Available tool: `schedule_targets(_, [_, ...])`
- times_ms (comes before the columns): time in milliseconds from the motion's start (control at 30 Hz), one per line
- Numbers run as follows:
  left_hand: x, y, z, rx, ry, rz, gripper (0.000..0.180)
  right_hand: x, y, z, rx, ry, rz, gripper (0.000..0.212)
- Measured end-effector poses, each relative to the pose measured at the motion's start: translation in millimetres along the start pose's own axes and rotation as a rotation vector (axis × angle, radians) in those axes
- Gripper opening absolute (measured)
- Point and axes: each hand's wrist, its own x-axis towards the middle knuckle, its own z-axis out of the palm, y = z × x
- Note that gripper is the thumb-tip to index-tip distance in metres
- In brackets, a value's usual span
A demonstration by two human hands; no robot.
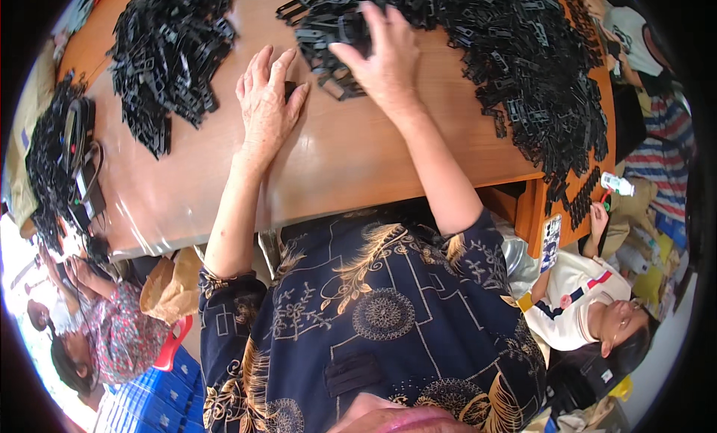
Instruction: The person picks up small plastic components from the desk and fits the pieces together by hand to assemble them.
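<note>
My left hand (pixel 263 104) rests on the brown table with its fingers stretched out and thumb apart. A small black plastic part (pixel 290 90) shows between thumb and forefinger, partly hidden; whether the fingers touch it I cannot tell. To its right, my right hand (pixel 387 63) hovers at the near edge of a heap of black plastic parts (pixel 328 41). Its thumb and fingers are spread, and no part shows in its grasp. The parts in the heap look long and flat, with slots in them.
Another black heap (pixel 172 59) lies left of my hands, and a larger one (pixel 530 74) covers the table's right side. A black device with a cable (pixel 86 164) stands at the left edge. Co-workers sit on both sides; one at the right holds a phone (pixel 550 242).
</note>
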Motion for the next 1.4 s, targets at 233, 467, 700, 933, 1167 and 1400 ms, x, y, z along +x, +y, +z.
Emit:
schedule_targets(233, [13.5, -8.3, 17.6, -0.025, 0.112, 0.021, 0.031, 25.5, -10.6, 16.1, 0.047, -0.135, -0.067, 0.051])
schedule_targets(467, [5.4, -20.5, 18.7, -0.059, 0.117, -0.014, 0.033, -25.5, 1.6, -101.8, -0.059, 0.046, 0.003, 0.043])
schedule_targets(700, [6.4, -21.0, 16.3, -0.128, 0.104, -0.041, 0.034, -113.6, 69.0, -180.9, -0.502, 0.048, 0.262, 0.036])
schedule_targets(933, [-20.7, -14.4, 8.9, -0.140, 0.086, -0.013, 0.023, -87.2, 47.1, -148.0, -0.046, -0.236, 0.280, 0.038])
schedule_targets(1167, [-68.8, 1.6, -22.8, -0.212, 0.080, -0.114, 0.055, -55.8, 17.5, -129.0, 0.650, -0.207, 0.511, 0.045])
schedule_targets(1400, [-62.5, -16.3, -34.1, -0.064, 0.038, -0.137, 0.042, -68.2, 1.6, -122.0, 1.195, -0.264, 0.767, 0.026])
